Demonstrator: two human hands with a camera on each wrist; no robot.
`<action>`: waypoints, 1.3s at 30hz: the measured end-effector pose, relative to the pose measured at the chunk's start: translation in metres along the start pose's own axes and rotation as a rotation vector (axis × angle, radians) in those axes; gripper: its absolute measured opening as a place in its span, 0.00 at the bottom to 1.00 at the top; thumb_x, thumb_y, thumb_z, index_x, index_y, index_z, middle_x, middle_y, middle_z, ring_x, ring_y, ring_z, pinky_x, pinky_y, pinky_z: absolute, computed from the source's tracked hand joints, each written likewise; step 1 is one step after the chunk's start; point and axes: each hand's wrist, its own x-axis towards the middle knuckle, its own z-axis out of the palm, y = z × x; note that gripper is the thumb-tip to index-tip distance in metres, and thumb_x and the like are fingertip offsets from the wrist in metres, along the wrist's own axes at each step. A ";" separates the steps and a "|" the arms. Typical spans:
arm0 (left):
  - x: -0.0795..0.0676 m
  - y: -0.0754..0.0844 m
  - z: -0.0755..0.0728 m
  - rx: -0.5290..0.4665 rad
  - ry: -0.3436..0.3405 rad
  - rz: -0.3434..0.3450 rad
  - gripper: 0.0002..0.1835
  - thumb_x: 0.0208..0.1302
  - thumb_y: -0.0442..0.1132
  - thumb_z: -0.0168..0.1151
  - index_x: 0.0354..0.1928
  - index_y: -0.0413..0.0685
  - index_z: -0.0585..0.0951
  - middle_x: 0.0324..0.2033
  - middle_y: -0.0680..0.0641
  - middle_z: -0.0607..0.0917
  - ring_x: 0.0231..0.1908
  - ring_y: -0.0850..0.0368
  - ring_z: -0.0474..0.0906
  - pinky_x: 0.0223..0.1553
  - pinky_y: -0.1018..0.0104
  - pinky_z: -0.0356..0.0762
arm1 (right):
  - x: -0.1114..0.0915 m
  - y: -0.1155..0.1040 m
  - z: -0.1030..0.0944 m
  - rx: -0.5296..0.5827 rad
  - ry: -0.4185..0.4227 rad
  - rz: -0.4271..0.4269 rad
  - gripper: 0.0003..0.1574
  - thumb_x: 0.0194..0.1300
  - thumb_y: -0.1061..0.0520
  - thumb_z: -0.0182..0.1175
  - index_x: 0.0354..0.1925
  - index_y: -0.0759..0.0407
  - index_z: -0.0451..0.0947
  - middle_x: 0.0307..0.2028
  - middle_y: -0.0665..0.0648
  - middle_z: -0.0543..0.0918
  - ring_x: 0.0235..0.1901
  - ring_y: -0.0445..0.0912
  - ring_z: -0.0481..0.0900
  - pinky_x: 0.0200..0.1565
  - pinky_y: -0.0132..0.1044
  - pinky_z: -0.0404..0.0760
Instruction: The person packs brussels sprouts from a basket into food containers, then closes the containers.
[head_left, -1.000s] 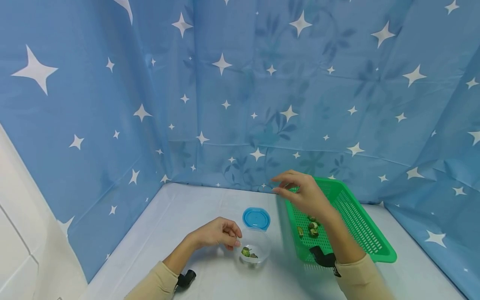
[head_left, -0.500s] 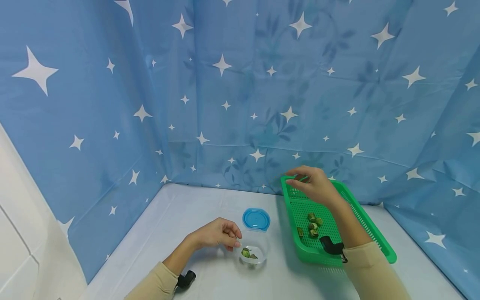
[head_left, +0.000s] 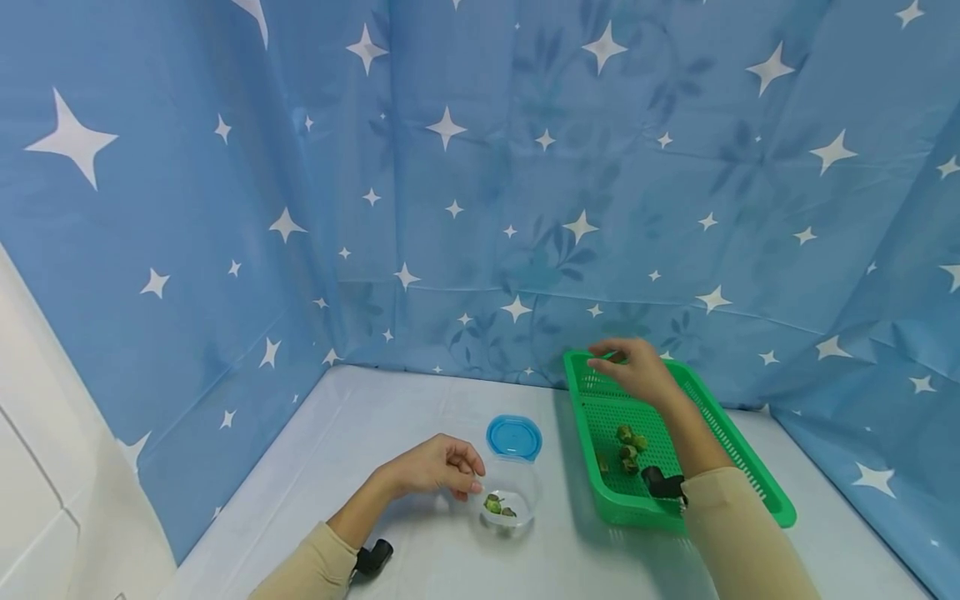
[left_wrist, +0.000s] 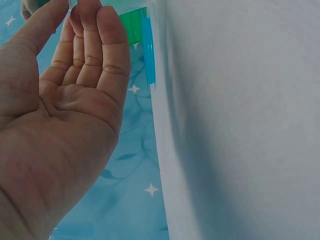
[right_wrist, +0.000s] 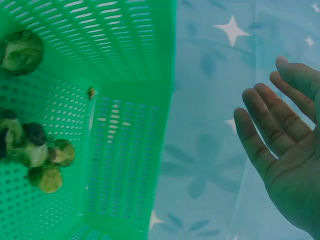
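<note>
My left hand (head_left: pixel 435 468) pinches the rim of a small clear plastic container (head_left: pixel 523 487) between thumb and fingers. Two green-brown Brussels sprouts (head_left: pixel 492 503) lie in it, and its blue lid (head_left: pixel 513 437) stands folded back on the far side. My right hand (head_left: pixel 633 367) hangs above the far end of a green plastic basket (head_left: pixel 750 483). Its fingers are loosely bent with nothing between them, as the right wrist view shows of the same hand (right_wrist: pixel 285 125). Several more Brussels sprouts (right_wrist: pixel 35 150) sit on the basket's perforated bottom.
A white cloth (head_left: pixel 420 550) covers the table. Behind it hangs a blue curtain (head_left: pixel 480 208) with white stars, close to the basket's far end. A white panel (head_left: pixel 45 467) stands at the left. Both wrists carry black camera mounts (head_left: pixel 372 557).
My right hand has moved to the right above the basket's far end, uncovering more of the sprouts and the far rim. The left hand has stayed at the container.
</note>
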 end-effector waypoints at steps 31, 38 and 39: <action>0.003 -0.003 0.001 -0.005 0.012 -0.014 0.14 0.66 0.37 0.73 0.48 0.34 0.84 0.30 0.50 0.88 0.29 0.57 0.87 0.38 0.61 0.88 | -0.014 0.061 0.016 0.081 0.020 0.205 0.23 0.75 0.54 0.65 0.62 0.64 0.81 0.60 0.71 0.82 0.49 0.58 0.84 0.44 0.50 0.87; 0.001 0.000 0.002 0.006 0.018 -0.013 0.17 0.66 0.36 0.73 0.50 0.30 0.83 0.30 0.50 0.88 0.30 0.57 0.86 0.38 0.61 0.88 | -0.015 0.067 0.018 0.097 -0.045 0.241 0.25 0.75 0.54 0.64 0.63 0.65 0.80 0.61 0.72 0.81 0.51 0.59 0.83 0.51 0.59 0.85; 0.001 0.000 0.002 0.006 0.019 -0.014 0.17 0.66 0.36 0.73 0.50 0.30 0.83 0.30 0.49 0.88 0.29 0.57 0.86 0.38 0.61 0.88 | -0.016 0.066 0.018 0.095 -0.052 0.244 0.25 0.75 0.54 0.64 0.64 0.65 0.79 0.61 0.72 0.81 0.51 0.60 0.83 0.51 0.59 0.85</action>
